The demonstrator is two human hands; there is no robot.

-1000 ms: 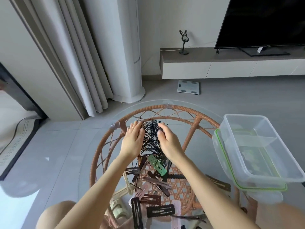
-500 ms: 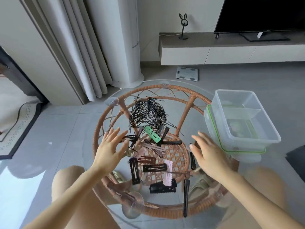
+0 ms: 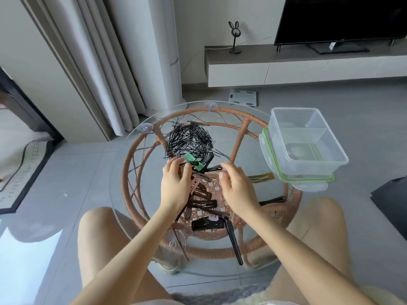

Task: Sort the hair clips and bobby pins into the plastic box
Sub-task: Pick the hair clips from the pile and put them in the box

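Left hand [image 3: 176,183] sits at mid-frame with its fingertips on the hair clips [image 3: 202,201], beside a green clip [image 3: 193,162]; whether it pinches one is unclear. Right hand [image 3: 237,188] hovers just right of it, fingers loosely bent and holding nothing. Bobby pins [image 3: 189,139] lie heaped above the hands on the glass table [image 3: 123,194]. At the right, the plastic box [image 3: 295,109] stands on its lid [image 3: 271,159].
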